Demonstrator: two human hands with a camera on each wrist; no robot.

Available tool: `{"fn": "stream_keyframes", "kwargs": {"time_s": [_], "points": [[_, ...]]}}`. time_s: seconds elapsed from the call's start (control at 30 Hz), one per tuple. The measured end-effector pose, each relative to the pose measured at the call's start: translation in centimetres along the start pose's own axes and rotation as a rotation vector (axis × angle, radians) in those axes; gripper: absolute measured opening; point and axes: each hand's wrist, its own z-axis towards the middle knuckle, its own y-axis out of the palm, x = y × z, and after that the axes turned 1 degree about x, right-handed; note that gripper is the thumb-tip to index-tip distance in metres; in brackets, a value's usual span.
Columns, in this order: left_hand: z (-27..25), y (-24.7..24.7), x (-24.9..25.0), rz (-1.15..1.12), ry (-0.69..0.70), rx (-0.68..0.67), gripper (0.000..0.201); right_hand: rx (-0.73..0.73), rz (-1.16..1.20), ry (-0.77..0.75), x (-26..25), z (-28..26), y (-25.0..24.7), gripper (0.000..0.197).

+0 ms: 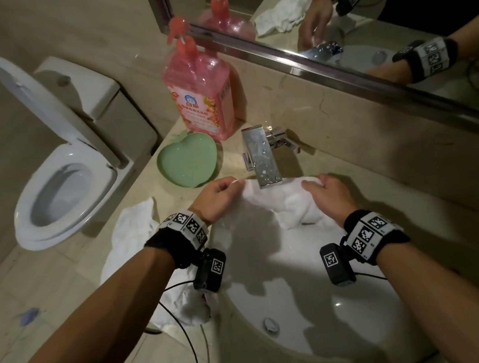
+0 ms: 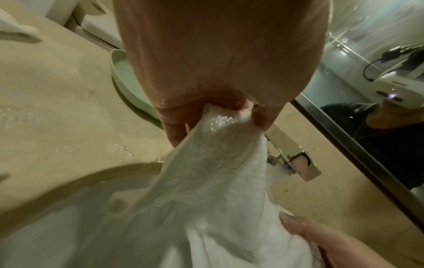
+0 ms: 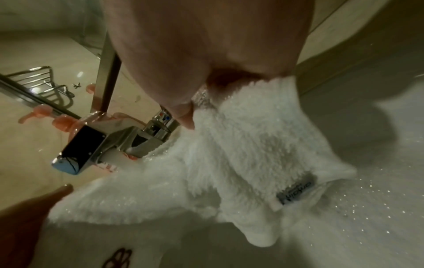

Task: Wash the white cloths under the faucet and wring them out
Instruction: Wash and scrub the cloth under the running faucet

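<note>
beige counter and white sink [image 1: 320,334] are framing it: left hand [image 1: 219,196] and right hand [image 1: 331,194] are each pinching the white cloth [image 1: 267,205], stretching it crosswise under the faucet [image 1: 262,161].

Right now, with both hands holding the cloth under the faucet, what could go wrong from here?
1. The second cloth hangs over the counter edge beside the sink; the left forearm could brush it off.
2. Water from the faucet strikes the held cloth near both wrist cameras; splashes may reach them.
</note>
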Motion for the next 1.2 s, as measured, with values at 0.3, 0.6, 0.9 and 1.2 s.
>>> {"fn": "stream_keyframes", "kwargs": {"time_s": [0.3, 0.6, 0.9, 1.2], "points": [[-1.0, -1.7, -0.3, -0.141, -0.042, 0.017, 0.036, -0.117, -0.067, -0.197, -0.5, 0.3, 2.4, 0.025], [-1.2, -1.0, -0.6, 0.107, -0.102, 0.023, 0.054, -0.325, -0.041, -0.317, -1.2, 0.9, 3.7, 0.017], [1.1, 1.8, 0.7, 0.545, -0.13, -0.175, 0.037, -0.437, -0.015, -0.211, -2.3, 1.2, 5.3, 0.019], [-0.1, -1.2, -0.3, 0.288, -0.062, 0.026, 0.035, -0.325, 0.005, -0.19, -1.6, 2.3, 5.5, 0.022]]}}
